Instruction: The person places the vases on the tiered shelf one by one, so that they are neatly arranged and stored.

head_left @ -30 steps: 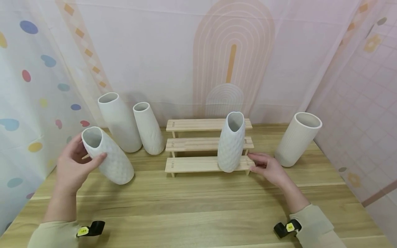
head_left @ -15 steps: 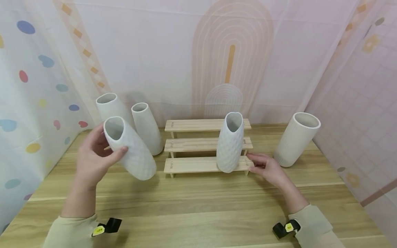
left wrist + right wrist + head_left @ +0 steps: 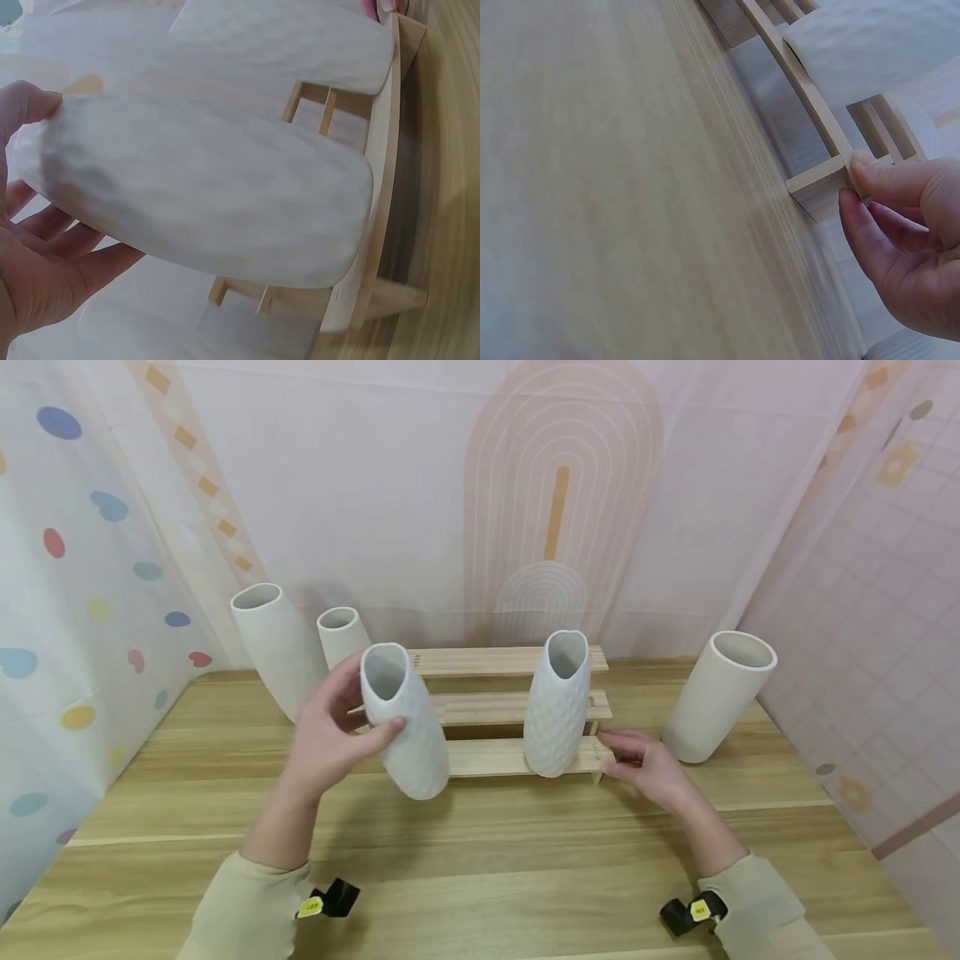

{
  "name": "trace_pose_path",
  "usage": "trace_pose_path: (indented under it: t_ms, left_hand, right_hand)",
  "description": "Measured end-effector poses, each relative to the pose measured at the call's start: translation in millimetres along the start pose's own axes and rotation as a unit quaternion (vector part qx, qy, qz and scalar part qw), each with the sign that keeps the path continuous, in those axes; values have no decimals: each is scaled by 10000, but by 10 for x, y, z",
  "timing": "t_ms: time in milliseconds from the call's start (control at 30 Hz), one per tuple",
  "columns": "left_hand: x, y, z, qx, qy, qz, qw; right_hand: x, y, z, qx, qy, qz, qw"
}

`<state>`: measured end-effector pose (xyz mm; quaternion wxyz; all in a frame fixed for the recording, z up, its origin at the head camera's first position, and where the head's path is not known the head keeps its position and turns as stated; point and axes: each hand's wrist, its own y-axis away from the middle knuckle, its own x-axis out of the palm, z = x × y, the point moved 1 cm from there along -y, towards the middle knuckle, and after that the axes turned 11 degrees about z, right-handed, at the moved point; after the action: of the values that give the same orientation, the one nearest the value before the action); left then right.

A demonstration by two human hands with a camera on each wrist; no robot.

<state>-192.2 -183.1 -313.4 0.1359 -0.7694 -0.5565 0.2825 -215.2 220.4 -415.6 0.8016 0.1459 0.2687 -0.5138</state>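
Dimpled vase (image 3: pixel 405 731) gripped by left hand (image 3: pixel 326 739) | right hand (image 3: pixel 648 767) pinches wooden rack (image 3: pixel 510 706) | second vase (image 3: pixel 557 702) on rack

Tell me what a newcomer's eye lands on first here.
The left hand grips a dimpled white vase, held tilted above the table just in front of the stepped wooden rack. A matching vase stands on the rack's lowest step, while the right hand pinches that step's right end.
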Motion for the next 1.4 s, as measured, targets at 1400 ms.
trace_pose_path:
  t_ms: [1400]
  left_hand:
    - [411,-383,191,-393,-207,410,9982]
  right_hand:
    - [12,-12,-37,61,217,-62,9997]
